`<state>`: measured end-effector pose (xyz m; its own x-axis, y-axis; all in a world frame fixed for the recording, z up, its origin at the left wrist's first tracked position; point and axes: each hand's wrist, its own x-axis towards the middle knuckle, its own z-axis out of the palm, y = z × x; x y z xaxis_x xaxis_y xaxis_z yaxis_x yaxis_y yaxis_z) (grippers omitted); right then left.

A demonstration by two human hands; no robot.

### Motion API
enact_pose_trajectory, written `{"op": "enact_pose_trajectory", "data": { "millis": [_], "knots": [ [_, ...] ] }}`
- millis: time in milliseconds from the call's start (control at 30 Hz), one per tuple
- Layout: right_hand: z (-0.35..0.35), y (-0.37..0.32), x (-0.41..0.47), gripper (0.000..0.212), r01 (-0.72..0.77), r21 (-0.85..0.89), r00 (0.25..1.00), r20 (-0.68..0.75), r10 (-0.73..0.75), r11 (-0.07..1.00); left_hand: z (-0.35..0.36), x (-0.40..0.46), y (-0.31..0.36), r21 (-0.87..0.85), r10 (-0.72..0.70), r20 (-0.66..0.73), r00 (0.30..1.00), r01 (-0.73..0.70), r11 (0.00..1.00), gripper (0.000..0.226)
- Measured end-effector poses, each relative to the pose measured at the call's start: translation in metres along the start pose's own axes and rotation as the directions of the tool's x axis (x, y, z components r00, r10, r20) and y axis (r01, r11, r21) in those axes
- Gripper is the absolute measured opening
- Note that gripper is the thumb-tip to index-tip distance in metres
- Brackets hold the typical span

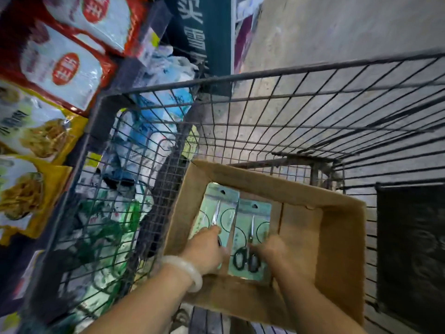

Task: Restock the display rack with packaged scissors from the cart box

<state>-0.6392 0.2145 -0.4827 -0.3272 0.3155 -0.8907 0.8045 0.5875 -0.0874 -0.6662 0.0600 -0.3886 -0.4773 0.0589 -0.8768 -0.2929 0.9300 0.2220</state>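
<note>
An open cardboard box (342, 239) sits inside the wire cart (289, 97). Two pale green packs of scissors lie in the box's left half. My left hand (207, 249), a white bangle on its wrist, grips the lower part of the left pack (218, 208), which is tilted up. My right hand (272, 249) is blurred and rests on the right pack (252, 239), beside the black scissor handles; whether it grips the pack I cannot tell. The display rack for scissors is not visible.
A smaller wire basket (134, 179) at the cart's left holds bagged goods. Shelves on the left carry red and yellow food packets (62, 68). A dark panel (411, 249) stands at the right. Concrete floor (337, 32) lies beyond the cart.
</note>
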Motion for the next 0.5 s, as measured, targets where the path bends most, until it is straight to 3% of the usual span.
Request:
{"op": "enact_pose_trajectory", "data": {
  "millis": [100, 300, 400, 500],
  "knots": [
    [-0.004, 0.010, -0.006, 0.034, -0.005, 0.096, 1.000, 0.023, 0.003, 0.995, 0.000, -0.004, 0.003, -0.021, -0.017, 0.029, 0.999, 0.018, 1.000, 0.055],
    [-0.029, 0.006, -0.039, 0.036, 0.110, 0.505, 0.967, 0.143, -0.209, 0.856, -0.003, -0.016, 0.011, -0.113, -0.054, 0.019, 0.998, 0.056, 0.992, 0.056],
    [-0.043, 0.004, -0.055, 0.031, 0.166, 0.598, 0.937, 0.153, -0.314, 0.784, -0.005, -0.021, 0.014, -0.304, -0.088, 0.020, 0.996, 0.090, 0.948, 0.057],
    [-0.051, -0.008, -0.073, 0.024, 0.224, 0.644, 0.886, 0.178, -0.428, 0.732, -0.010, -0.025, 0.018, -0.569, -0.102, 0.022, 0.995, 0.096, 0.817, 0.050]
  ]
}}
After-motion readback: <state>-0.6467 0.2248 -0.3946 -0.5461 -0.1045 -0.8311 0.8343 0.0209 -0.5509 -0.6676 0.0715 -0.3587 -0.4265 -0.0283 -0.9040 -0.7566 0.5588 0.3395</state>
